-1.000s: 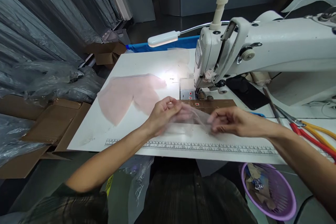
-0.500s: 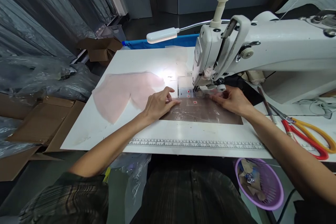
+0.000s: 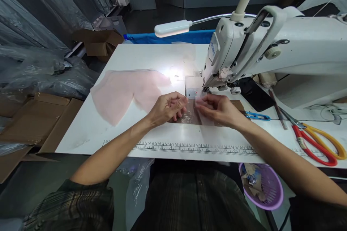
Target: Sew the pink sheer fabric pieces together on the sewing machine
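Both hands meet in front of the needle of a white sewing machine (image 3: 260, 50). My left hand (image 3: 166, 107) is curled, its fingertips pinched over a thin, nearly clear piece of sheer fabric (image 3: 191, 113). My right hand (image 3: 217, 109) pinches the same piece from the right, fingers closed close to the presser foot. The piece lies over a brown taped patch (image 3: 238, 105) on the white table (image 3: 135, 57). A pile of pale pink sheer fabric (image 3: 121, 90) lies to the left of my left hand.
A lit gooseneck lamp (image 3: 172, 28) hangs over the table. Small blue snips (image 3: 256, 117) and red-and-yellow scissors (image 3: 317, 139) lie to the right. A printed ruler (image 3: 189, 148) runs along the front edge. A purple basket (image 3: 264, 187) hangs below; cardboard boxes (image 3: 40, 122) stand at the left.
Half a second ago both hands lay apart, flat on the brown patch. They have drawn together below the needle, and their fingers have closed into pinches on the sheer piece.
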`<move>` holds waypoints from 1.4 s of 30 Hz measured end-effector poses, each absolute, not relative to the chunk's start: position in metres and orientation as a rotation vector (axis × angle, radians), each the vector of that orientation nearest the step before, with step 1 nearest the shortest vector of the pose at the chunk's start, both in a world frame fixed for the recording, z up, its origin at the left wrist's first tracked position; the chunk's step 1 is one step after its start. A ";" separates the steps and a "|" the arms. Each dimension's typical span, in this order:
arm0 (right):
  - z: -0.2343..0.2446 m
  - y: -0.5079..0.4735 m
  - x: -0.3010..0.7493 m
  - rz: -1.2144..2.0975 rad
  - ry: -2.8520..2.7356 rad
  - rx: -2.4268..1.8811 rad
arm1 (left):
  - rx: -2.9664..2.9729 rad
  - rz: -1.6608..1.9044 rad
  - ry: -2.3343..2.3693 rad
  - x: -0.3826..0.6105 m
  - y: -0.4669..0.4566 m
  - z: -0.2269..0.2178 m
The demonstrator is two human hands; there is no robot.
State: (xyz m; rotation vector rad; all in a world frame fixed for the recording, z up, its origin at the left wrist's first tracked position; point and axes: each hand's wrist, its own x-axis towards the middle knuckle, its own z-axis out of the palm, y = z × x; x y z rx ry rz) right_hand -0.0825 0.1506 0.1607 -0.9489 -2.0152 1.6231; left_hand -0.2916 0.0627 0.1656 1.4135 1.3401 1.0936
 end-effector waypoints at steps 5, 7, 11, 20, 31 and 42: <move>0.164 0.154 -0.100 1.714 -2.010 -0.822 | 1.298 0.910 1.415 -0.297 0.059 0.163; 0.160 0.158 -0.083 1.374 -2.230 -0.866 | 1.360 0.849 1.543 -0.298 0.058 0.161; 0.146 0.159 -0.050 0.536 -2.686 -0.592 | 1.378 0.780 1.671 -0.295 0.057 0.162; 0.134 0.181 -0.058 0.100 -2.746 -0.459 | 1.447 0.852 1.866 -0.293 0.061 0.170; 0.121 0.185 -0.043 0.385 -2.600 -0.371 | 1.331 0.794 1.782 -0.315 0.068 0.162; 0.119 0.180 -0.051 0.235 -2.656 -0.513 | 1.320 0.811 1.771 -0.314 0.071 0.157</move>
